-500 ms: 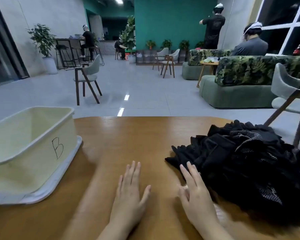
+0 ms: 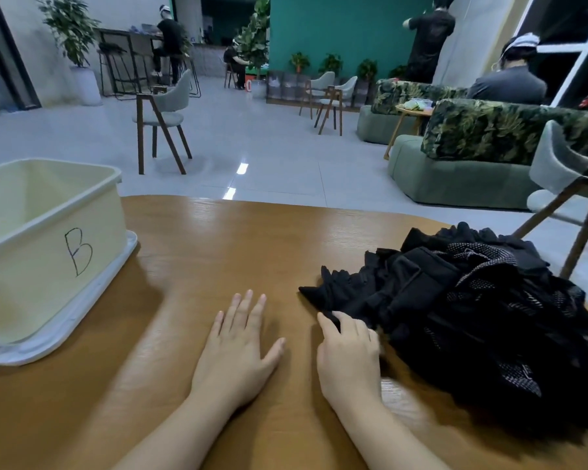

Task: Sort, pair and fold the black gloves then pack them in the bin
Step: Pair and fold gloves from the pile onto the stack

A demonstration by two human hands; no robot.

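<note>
Looking down at a brown wood-grain table (image 2: 218, 239), glossy, rounded far edge. We have both forearms coming in from the bottom edge.

Left hand (image 2: 238, 347) lies palm down on bare table, fingers straight and slightly spread, thumb out to the right. Holding nothing.

Right hand (image 2: 348, 351) sits just right of it, at the near-left edge of the gloves (image 2: 472, 317). Fingers bent, fingertips (image 2: 336, 315) on the black fabric at the pile's edge. We can't tell whether they actually pinch a glove or only touch it; the fingers past the index are hidden against the black.

Gloves: one loose black heap on the right side of the table, unsorted, some plain fabric, some dotted mesh. None paired or folded that we can see.

Bin (image 2: 48, 266): cream plastic, on the table's left side, well apart from the pile, handwritten "B" on the wall facing us. It stands on a white lid or tray. What we see of the inside shows no gloves.

Past the table: grey tiled floor with light reflections, a wooden chair (image 2: 163, 120) with a grey seat, another chair (image 2: 571, 184) at right just behind the pile. Green sofas (image 2: 462, 178) with leaf-print backs, a teal wall (image 2: 336, 28), potted plants. Several people in the background, seated and standing.
</note>
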